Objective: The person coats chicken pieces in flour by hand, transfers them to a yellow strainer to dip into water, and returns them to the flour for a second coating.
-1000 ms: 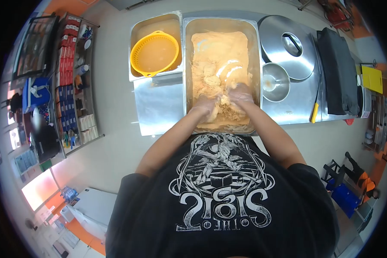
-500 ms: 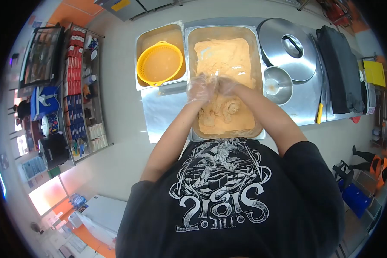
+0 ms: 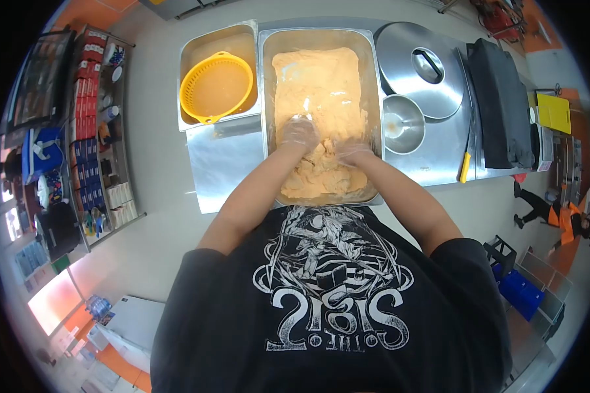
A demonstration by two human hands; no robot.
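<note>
A deep metal tray [image 3: 376, 85] holds a mass of pale orange powder [image 3: 318, 78], smooth at the far end and lumpy nearer my body. My left hand [image 3: 300, 134], in a clear plastic glove, presses into the powder on the tray's left side, its fingertips buried. On the right side, my gloved right hand [image 3: 354, 152] touches the powder near the tray wall, its fingers blurred and partly sunk. Rough, moist-looking clumps [image 3: 324, 160] lie between and below the two hands, which are apart.
A yellow strainer [image 3: 216, 88] sits in a second metal tray [image 3: 185, 65] on the left. Right of the deep tray are a metal bowl [image 3: 405, 124], a round lid [image 3: 406, 59], a yellow-handled tool [image 3: 465, 167] and a dark cloth [image 3: 498, 105]. A person in orange [image 3: 566, 216] is far right.
My hands have separated from their close position at the tray's middle, the right one moving lower. The clumps between them have changed shape. The whole view has shifted slightly.
</note>
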